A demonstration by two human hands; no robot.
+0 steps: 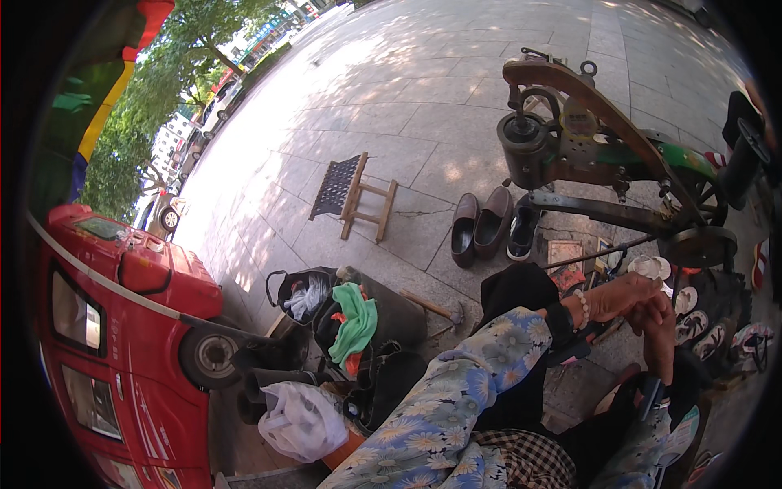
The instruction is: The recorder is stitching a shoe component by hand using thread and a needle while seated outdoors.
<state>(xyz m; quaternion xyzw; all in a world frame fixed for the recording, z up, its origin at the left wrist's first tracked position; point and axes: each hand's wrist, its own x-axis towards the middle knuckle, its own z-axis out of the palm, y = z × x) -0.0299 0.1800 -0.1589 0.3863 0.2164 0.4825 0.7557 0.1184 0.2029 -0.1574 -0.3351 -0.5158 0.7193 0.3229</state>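
Note:
My left hand (pixel 612 298) and my right hand (pixel 656 328) meet above my lap at the right. The fingers of both are bent and pressed together. Whatever lies between them is too small or hidden to make out. A beaded bracelet (pixel 581 310) circles my left wrist, below which a flowered sleeve (pixel 464 367) covers the forearm. Just past my fingertips is a pale, rounded shoe-like thing (pixel 649 266); contact with it cannot be judged. Several light sandals (pixel 691 326) lie to the right of my hands.
An iron hand-cranked shoe-stitching machine (pixel 578 134) stands far right. Brown loafers (pixel 492 222) and a black shoe (pixel 522 230) sit before it. A folding stool (pixel 362 200), a hammer (pixel 444 308), a green cloth (pixel 353 322), a white plastic bag (pixel 303 421) and a red vehicle (pixel 130 326) are leftward.

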